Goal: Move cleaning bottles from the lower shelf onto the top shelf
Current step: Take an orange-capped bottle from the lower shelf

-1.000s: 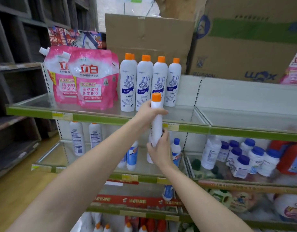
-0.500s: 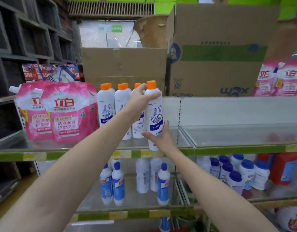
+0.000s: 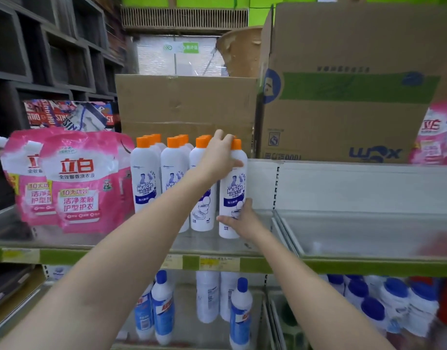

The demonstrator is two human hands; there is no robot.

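Observation:
A white cleaning bottle (image 3: 233, 190) with an orange cap stands upright on the top shelf (image 3: 217, 263), at the right end of a row of several like bottles (image 3: 145, 178). My left hand (image 3: 221, 157) grips its shoulder just below the cap. My right hand (image 3: 242, 219) holds it near the base, thumb across the front. On the lower shelf (image 3: 187, 322) stand blue-capped bottles (image 3: 163, 306) and plain white bottles (image 3: 207, 296).
Pink detergent pouches (image 3: 76, 183) fill the top shelf's left part. Cardboard boxes (image 3: 343, 102) rise behind the shelf. To the right of a divider lies a bare shelf bay (image 3: 368, 231). Blue-capped jars (image 3: 383, 306) crowd the lower right bay.
Both hands carried the bottle up from the lower shelf and set it upright on the top shelf, at the right end of the row. The view has tilted upward.

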